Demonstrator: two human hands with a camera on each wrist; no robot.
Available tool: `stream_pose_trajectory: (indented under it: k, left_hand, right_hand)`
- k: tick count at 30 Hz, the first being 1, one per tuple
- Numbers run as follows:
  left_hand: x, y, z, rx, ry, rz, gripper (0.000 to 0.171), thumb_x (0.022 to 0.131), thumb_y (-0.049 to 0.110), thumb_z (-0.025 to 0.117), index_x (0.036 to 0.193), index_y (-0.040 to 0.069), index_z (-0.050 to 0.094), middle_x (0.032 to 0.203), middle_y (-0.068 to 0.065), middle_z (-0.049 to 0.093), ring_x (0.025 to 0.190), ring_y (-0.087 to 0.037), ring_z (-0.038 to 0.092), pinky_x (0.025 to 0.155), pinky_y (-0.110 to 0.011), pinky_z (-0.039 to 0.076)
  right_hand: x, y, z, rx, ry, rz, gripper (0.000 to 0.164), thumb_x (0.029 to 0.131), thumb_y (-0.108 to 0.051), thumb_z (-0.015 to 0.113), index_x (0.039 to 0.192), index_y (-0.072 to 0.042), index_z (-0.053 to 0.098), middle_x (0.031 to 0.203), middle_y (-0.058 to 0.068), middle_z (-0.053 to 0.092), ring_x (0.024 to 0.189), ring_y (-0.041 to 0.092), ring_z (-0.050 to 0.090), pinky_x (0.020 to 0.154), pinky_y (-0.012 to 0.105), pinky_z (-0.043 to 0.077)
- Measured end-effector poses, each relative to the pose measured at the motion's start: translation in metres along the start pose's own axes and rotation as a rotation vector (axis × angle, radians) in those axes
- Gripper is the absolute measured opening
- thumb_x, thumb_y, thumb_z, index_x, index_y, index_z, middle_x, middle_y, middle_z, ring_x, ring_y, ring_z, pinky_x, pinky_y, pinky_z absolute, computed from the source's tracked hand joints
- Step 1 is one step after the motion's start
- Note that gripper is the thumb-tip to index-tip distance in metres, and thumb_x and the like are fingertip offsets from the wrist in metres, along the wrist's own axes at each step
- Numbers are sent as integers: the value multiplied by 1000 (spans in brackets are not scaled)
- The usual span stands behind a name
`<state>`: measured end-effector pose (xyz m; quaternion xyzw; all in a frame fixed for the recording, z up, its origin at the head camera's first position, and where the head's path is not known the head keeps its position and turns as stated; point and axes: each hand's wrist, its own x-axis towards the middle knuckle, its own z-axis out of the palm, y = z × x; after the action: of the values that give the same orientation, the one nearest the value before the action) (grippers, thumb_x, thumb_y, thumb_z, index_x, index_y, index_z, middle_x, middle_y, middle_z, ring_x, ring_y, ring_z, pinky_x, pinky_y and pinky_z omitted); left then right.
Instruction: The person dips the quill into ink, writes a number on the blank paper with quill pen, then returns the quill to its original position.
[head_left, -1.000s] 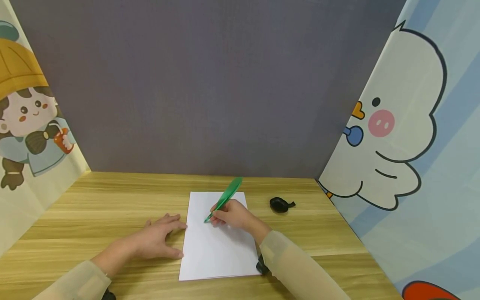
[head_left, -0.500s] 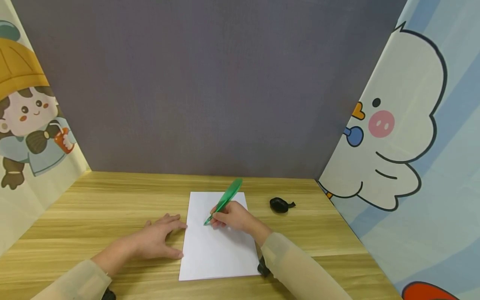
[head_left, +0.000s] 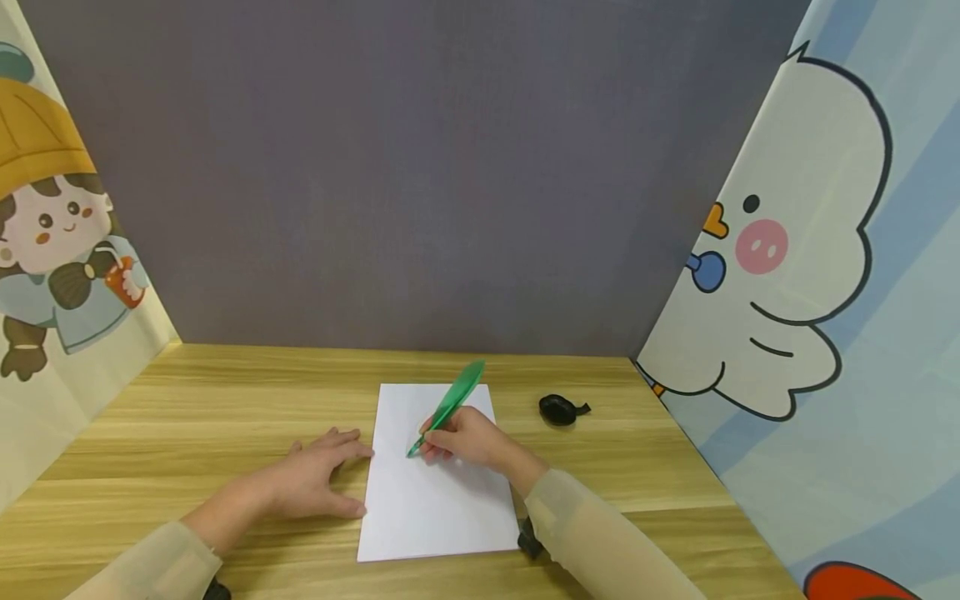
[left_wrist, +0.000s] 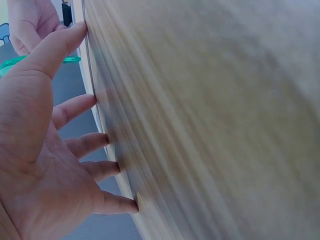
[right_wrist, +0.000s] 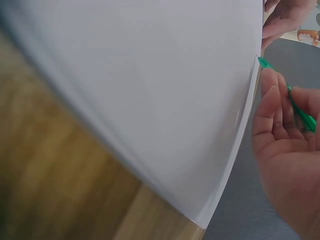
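Observation:
My right hand (head_left: 468, 437) pinches a green feather-shaped pen (head_left: 453, 400), its tip down at the white paper (head_left: 438, 517) and its plume leaning up to the right. In the right wrist view the green pen (right_wrist: 304, 116) sits between thumb and fingers, tip near the paper's surface (right_wrist: 150, 75). My left hand (head_left: 315, 479) lies with fingers spread on the table, thumb and index fingertips right at the paper's left edge. The left wrist view shows that hand (left_wrist: 45, 150) with its fingertips down on the wood. No marks show on the paper.
A small black object with a short tail (head_left: 558, 409) lies on the wooden table (head_left: 187, 417), right of the paper. A dark grey panel (head_left: 412, 167) rises behind. Cartoon-printed curtains stand at the left (head_left: 45, 433) and right (head_left: 840, 467).
My right hand and the pen have slid slightly toward me over the paper, the tip moving down a little in the head view. The left hand stays in place.

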<state>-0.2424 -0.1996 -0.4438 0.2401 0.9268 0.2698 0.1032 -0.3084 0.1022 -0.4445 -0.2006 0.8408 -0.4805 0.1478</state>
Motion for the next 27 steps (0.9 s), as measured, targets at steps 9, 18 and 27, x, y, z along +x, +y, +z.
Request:
stream_pose_trajectory:
  k: [9,18,27]
  left_hand:
    - [0,0,0,-1,-4,-4,80,85,54,91,150,17,62,172,-28,41,160,-65,26,111,-99,11]
    - [-1,1,-1,4,-8,-5,80,86,53,90,151,17,62,172,-28,41,160,-65,26,110,-99,11]
    - [-2,3,0,13,-1,-20,80,88,56,87,152,17,61,172,-27,40,160,-63,27,112,-98,10]
  right_hand:
    - [-7,-1,0,7,-31,-5,16,107,-19,71,109,-6,81,95,8,85,83,13,78,73,27,63]
    - [-11,-3,1,15,-45,8,15,107,-19,71,109,-7,81,95,6,85,83,11,77,73,27,63]
    - [-13,-4,1,15,-52,0,15,107,-17,71,109,-7,81,94,7,85,83,12,78,72,26,62]
